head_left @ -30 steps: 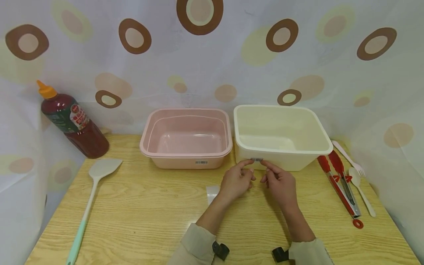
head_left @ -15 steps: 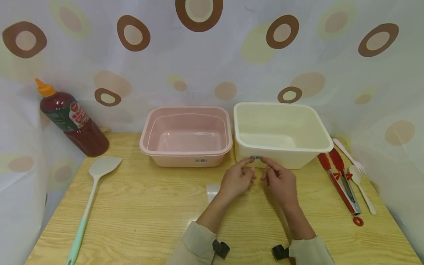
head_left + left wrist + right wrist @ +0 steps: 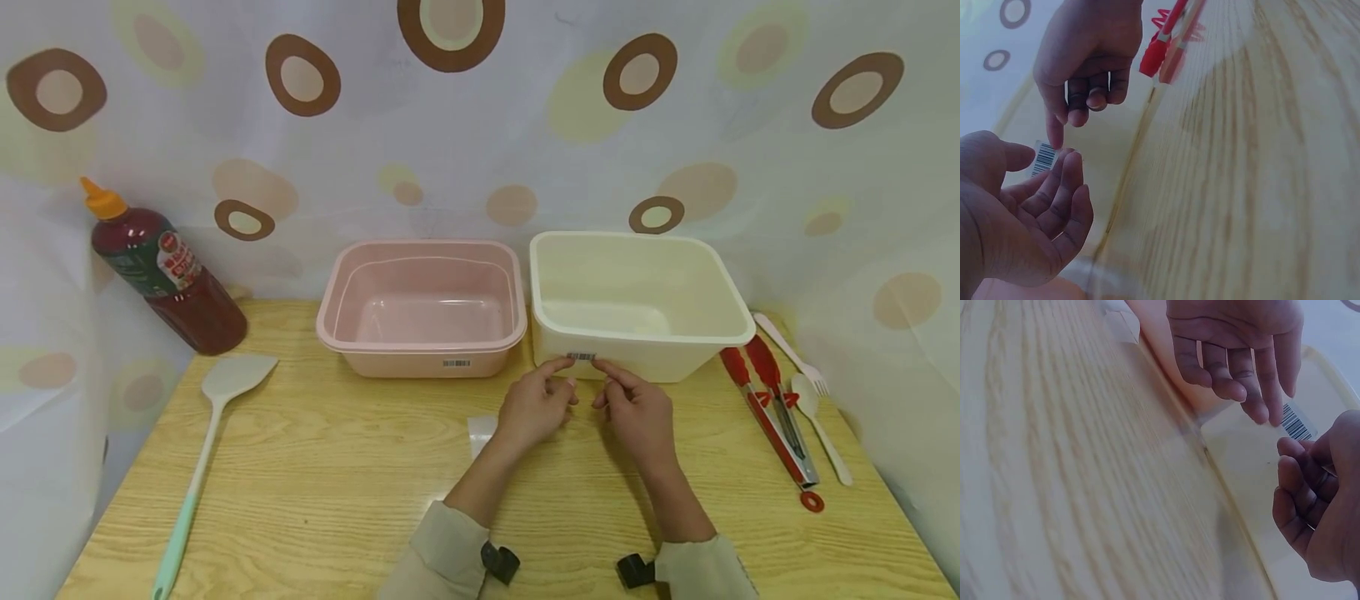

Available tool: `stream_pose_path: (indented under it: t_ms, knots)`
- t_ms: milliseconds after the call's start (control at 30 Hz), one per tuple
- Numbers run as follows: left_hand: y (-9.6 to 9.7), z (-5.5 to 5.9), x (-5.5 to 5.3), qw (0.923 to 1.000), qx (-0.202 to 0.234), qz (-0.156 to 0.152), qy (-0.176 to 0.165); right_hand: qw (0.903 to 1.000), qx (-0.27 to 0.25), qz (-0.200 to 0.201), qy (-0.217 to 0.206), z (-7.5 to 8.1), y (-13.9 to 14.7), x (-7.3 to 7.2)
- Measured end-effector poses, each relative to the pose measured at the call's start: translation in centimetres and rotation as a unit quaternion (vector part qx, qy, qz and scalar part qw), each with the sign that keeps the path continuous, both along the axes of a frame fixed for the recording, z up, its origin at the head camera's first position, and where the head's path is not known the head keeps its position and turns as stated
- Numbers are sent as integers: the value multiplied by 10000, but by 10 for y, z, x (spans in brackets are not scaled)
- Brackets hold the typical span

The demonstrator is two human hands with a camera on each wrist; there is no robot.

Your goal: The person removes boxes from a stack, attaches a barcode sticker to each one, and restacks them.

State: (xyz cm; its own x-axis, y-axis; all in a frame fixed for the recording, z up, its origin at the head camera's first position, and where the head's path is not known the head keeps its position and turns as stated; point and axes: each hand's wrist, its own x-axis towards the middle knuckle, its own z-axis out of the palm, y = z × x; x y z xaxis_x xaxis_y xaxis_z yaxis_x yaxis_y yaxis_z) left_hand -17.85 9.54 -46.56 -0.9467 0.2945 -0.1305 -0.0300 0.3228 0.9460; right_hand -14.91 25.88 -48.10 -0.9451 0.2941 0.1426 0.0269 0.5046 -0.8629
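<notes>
A cream plastic bin (image 3: 645,364) stands at the back right of centre, with a small barcode label (image 3: 581,357) low on its front wall. My left hand (image 3: 534,410) reaches the label's left end with an extended index finger, and my right hand (image 3: 642,417) reaches the right end the same way. The other fingers of both hands are loosely bent and hold nothing. In the left wrist view the label (image 3: 1043,159) shows between the two hands' fingertips. The right wrist view has the label (image 3: 1296,422) there too; whether the fingertips press it I cannot tell.
A pink basin (image 3: 423,365) sits left of the bin. Farther left are a sauce bottle (image 3: 168,279) and a spatula (image 3: 198,467). Red tongs (image 3: 772,417), a fork (image 3: 791,354) and a spoon (image 3: 821,429) lie at right. A whitish strip (image 3: 481,432) lies near my left wrist.
</notes>
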Motion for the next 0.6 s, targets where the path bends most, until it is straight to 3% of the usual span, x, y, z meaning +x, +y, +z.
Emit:
stream_pose_path:
  t_ms: [433, 600]
  knots:
    - [0, 0, 0, 10000, 20, 46, 33, 9993, 115, 305, -165, 2, -8, 1]
    - [0, 1, 0, 9998, -105, 154, 82, 9966, 213, 690, -409, 4, -14, 2]
